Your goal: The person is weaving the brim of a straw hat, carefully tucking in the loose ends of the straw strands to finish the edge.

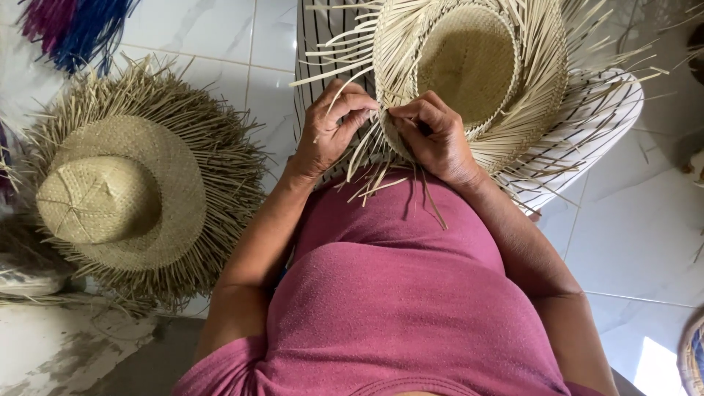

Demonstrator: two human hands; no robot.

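A pale straw hat (469, 66) lies upside down on my lap, its brim half woven with loose strips sticking out all around. My left hand (330, 128) pinches a few strips at the near edge of the brim. My right hand (436, 139) grips the brim edge right beside it, fingertips almost touching those of the left hand. Loose strip ends hang down over my pink shirt.
A second straw hat (121, 191), crown up with a fringe of unwoven strips, sits on the white tiled floor (638, 235) at left. Blue and purple dyed strips (70, 26) lie at the top left. Striped cloth (587, 139) covers my legs.
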